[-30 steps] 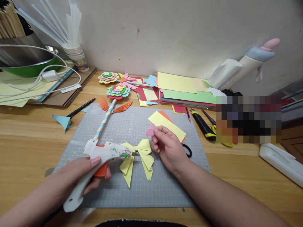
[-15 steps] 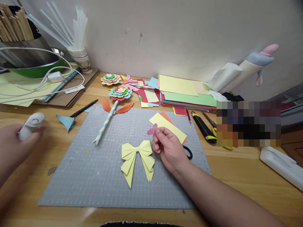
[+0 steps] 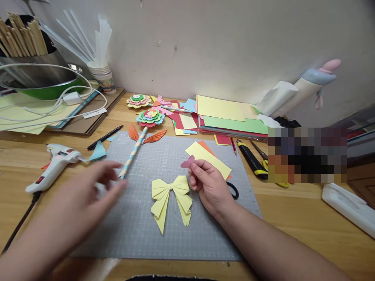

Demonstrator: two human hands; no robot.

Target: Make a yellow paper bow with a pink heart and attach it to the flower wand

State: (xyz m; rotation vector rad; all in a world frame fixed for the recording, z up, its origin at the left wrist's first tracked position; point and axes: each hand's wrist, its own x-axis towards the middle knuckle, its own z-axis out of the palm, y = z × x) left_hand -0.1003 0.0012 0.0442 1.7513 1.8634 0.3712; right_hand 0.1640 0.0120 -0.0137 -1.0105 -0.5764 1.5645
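Note:
My right hand pinches a small pink paper piece with two rounded lobes, just above the yellow paper bow. The bow lies flat on the grey cutting mat with its two tails toward me. Over the mat's left side hovers my left hand, slightly blurred, thumb and fingers apart and holding nothing. A white glue gun rests on the table to its left, nozzle by a blue paper scrap. Past my left hand's fingertips lies a paper flower with a striped stem and orange leaves.
Yellow and orange paper and a black scissor handle lie beside my right hand. Farther right are a utility knife and a white case. Coloured paper stacks line the wall. A black pen lies left of the flower.
My left hand has let go of the glue gun, which now lies on the table, and has moved right over the mat. My right hand keeps the pink piece almost in place.

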